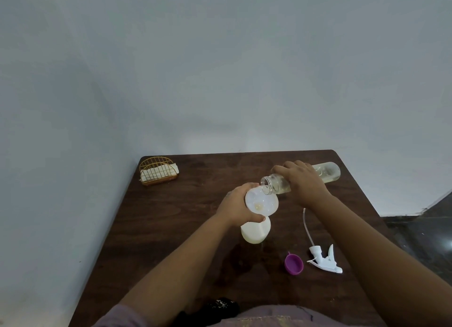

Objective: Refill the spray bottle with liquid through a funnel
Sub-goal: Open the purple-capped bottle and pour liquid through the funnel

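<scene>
We stood at a dark wooden table (186, 228) set into the corner of a pale grey-blue wall (220, 69), dark floor (420, 231) to the right. Our left hand (238, 208) gripped the white funnel (261, 202) seated in the spray bottle (255, 231). Our right hand (304, 182) grasped a clear bottle (325, 172) tipped on its side, mouth at the funnel's rim. The sprayer (324, 258) and a purple cap (293, 264) lay near the right forearm; a wire napkin holder (157, 171) sat in the far left corner.
</scene>
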A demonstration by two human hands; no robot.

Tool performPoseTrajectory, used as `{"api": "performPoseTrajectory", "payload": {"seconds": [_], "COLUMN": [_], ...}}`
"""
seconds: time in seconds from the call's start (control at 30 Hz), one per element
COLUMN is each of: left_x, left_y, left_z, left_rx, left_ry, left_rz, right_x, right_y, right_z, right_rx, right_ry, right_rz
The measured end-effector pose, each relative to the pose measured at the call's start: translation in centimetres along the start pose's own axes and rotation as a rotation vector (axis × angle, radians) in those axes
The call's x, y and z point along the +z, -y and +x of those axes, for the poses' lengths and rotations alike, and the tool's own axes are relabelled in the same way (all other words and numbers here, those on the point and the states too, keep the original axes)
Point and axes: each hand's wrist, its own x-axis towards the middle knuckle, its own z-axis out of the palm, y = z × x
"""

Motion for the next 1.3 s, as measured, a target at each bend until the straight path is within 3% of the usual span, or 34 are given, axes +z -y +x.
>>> {"api": "performPoseTrajectory", "payload": {"seconds": [1.3], "left_x": [0.03], "left_y": [-0.08], "left_z": [0.05], "left_rx": [-0.004], "left_ry": [-0.002], "left_rz": [-0.001], "right_x": [-0.41], "right_y": [0.28], "right_z": [0.14], "right_rx": [-0.014], "right_ry": [0.008], "right_rz": [-0.011]}}
